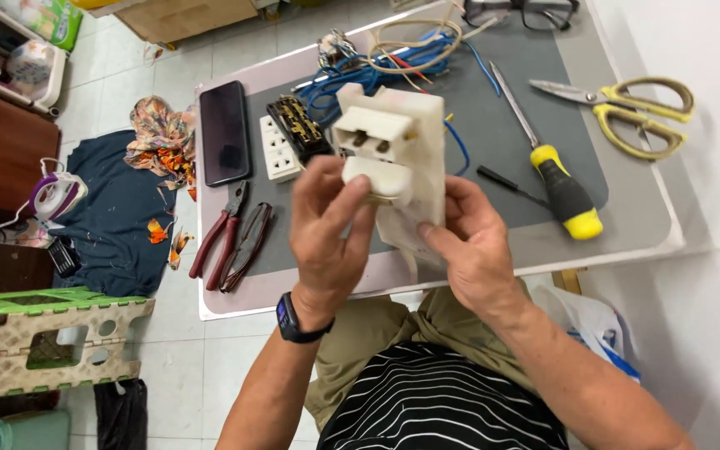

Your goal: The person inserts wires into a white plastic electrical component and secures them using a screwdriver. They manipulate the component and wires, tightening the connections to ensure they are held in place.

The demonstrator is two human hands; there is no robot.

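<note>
Red-handled pliers (220, 236) lie on the table (627, 242) at left. The left hand (327, 237) pinches a small white plug piece (379, 177) against the white socket housing (402, 142), held above the table; the right hand (468, 242) grips its lower edge. It looks light, stiff, perhaps brittle: best held by the sides.

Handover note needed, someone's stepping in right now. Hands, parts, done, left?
Left hand: gripping the white socket housing from the front, thumb on its lower insert.
Right hand: supporting the housing from behind and below.
Housing is held up over the grey mat, opened, brass contacts showing.
On the mat: white socket faceplate, dark contact block, blue wire bundle, yellow-handled screwdriver. Red-handled pliers lie left, by the phone; scissors right.
Done: unit taken apart.
Left: parts remain loose, wires unconnected.
</note>
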